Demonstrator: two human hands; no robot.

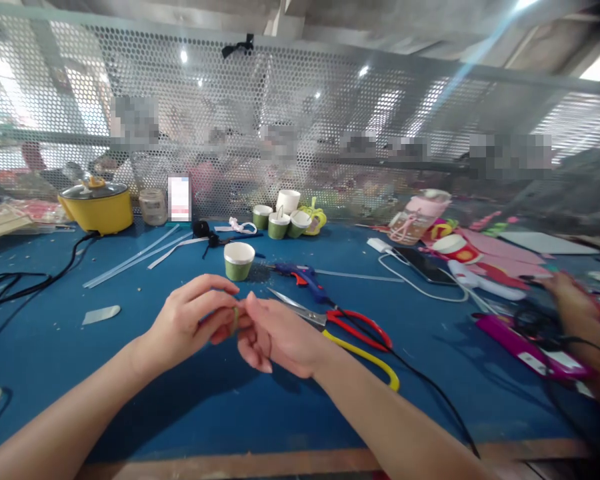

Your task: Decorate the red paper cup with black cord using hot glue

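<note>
Left hand [193,319], fingers pinched on a small green piece [236,319] above the worktop [230,430]; right hand [287,337], fingers curled against it, their grip hidden from me; too light a pinch might let it slip; at its 3 o'clock, scissors [317,317], whose blades could nick the right hand on a careless drift; at 2 o'clock, a glue gun [313,283], a likely burn if hot; at 12 o'clock, a cup [239,265], easily knocked over

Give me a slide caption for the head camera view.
Left hand and right hand meet at a small greenish piece, near scissors and a glue gun.
</note>
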